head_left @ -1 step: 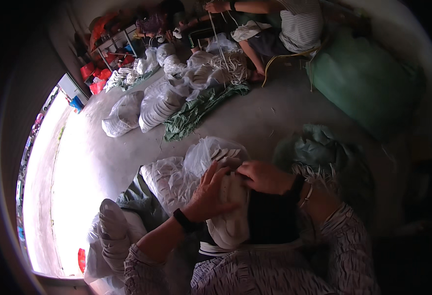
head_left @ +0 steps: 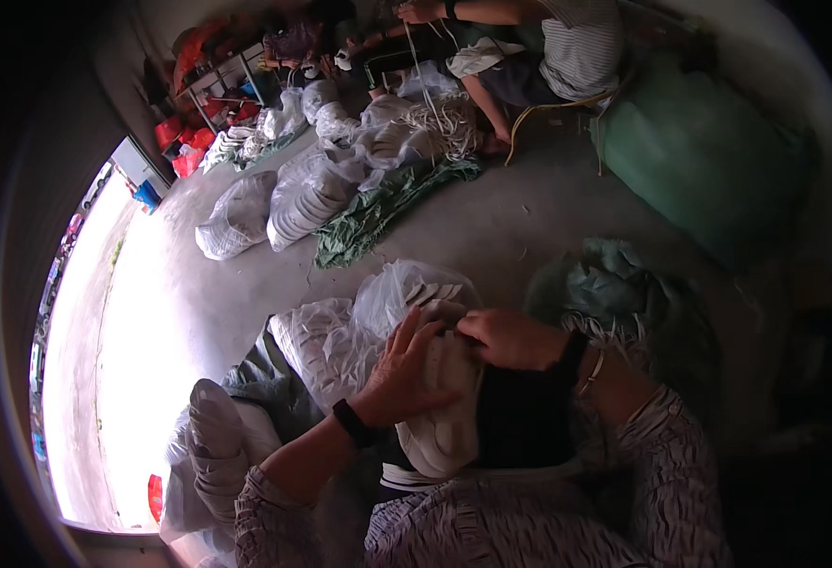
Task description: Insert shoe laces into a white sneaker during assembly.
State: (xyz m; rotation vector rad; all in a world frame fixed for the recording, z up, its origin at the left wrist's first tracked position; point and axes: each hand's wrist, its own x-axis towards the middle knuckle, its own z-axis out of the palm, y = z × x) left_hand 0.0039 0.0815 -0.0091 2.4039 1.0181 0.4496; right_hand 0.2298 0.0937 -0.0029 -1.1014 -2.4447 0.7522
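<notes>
One white shoe (head_left: 442, 437) lies between my hands: my left hand (head_left: 402, 374) grasps it, thumb across its top; my right hand (head_left: 512, 339) bends over its far end, grip unclear. A plastic bag (head_left: 387, 292) lies beyond.

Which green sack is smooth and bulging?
The large green sack at upper right, rounded and taut. The bunched sack right of the right hand sags in folds; the crumpled sack beside the clear bags lies flat.

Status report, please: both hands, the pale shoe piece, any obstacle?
Left hand against pale shoe piece, partly hiding it. Right hand at its far end. Plastic bag just beyond; no obstruction seen.
</notes>
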